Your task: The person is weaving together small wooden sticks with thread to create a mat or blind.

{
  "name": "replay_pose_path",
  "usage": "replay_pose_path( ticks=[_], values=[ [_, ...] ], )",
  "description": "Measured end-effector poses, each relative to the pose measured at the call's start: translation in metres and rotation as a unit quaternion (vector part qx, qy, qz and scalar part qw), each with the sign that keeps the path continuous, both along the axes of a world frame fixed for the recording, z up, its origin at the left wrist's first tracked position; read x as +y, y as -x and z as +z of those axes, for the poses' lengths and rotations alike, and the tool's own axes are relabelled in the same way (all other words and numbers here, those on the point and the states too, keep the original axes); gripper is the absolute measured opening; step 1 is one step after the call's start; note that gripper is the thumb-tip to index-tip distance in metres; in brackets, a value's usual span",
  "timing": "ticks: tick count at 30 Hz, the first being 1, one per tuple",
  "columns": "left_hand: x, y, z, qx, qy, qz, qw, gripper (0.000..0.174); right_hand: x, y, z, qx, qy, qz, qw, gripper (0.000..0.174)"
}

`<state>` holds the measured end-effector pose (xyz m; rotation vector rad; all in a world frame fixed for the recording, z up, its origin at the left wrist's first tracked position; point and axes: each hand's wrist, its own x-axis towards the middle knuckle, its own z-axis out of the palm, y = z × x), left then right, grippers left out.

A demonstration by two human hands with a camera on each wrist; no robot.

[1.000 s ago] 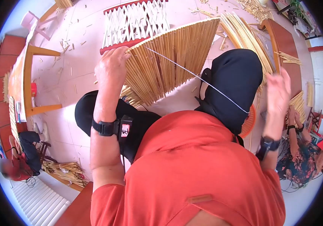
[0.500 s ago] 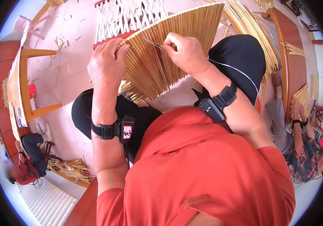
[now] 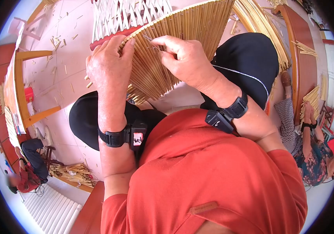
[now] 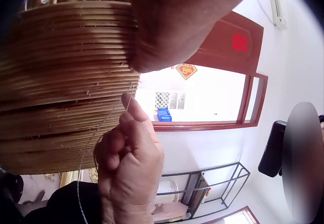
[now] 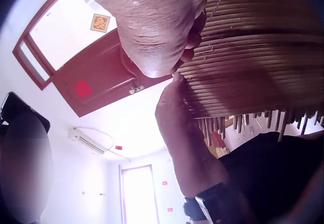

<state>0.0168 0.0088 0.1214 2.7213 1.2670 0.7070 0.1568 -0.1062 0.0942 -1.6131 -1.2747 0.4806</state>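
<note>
A fan-shaped mat of thin straw-coloured sticks point(image 3: 182, 29) spreads across the upper middle of the head view. The left hand point(image 3: 110, 64) grips its left end, thumb on top at the edge. Over the mat's face, the right hand point(image 3: 188, 60) pinches a thin thread between thumb and forefinger near that edge. A white cord point(image 3: 245, 74) runs from the right hand's side over the dark-trousered knee. In the left wrist view the right hand point(image 4: 131, 153) holds the thread close to the stick ends, and the cord point(image 4: 79, 196) hangs below it.
A white lattice rack with red rails point(image 3: 124, 19) stands beyond the mat. Long sticks point(image 3: 264, 31) lie beside a brown wooden bench point(image 3: 303, 58) at right. A wooden table point(image 3: 21, 89) is at left, with stick scraps on the floor. Other people sit at both sides.
The right hand has come in from far out at the right, where the cord was stretched, to the mat beside the left hand. The left hand keeps its grip; the cord now hangs slack over the knee.
</note>
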Motion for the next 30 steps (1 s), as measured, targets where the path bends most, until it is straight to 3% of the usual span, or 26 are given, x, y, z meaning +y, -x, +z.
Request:
replay_pose_path(
  ticks=[8,18,20,23,30],
  values=[
    [-0.0047,-0.0004,0.0006,-0.003,-0.01,0.011,1.0,0.018,0.0019,0.0061,-0.0041,-0.014,-0.033,0.014,0.999,0.039],
    [-0.007,0.0013,-0.0011,-0.001,-0.021,0.011,1.0,0.018,0.0008,0.0067,-0.0032,-0.012,-0.043,0.012,0.999,0.039],
    [-0.007,0.0013,-0.0011,-0.003,-0.017,0.011,1.0,0.018,-0.0004,0.0059,0.0036,0.0,-0.006,0.027,1.0,0.032],
    [-0.0076,0.0014,-0.001,0.003,-0.019,0.013,1.0,0.018,0.0021,0.0068,-0.0053,-0.019,-0.055,0.015,0.998,0.037],
    [-0.0068,0.0018,-0.0018,0.007,-0.026,0.012,1.0,0.018,0.0029,0.0074,-0.006,-0.017,-0.053,0.018,0.998,0.037]
  ],
)
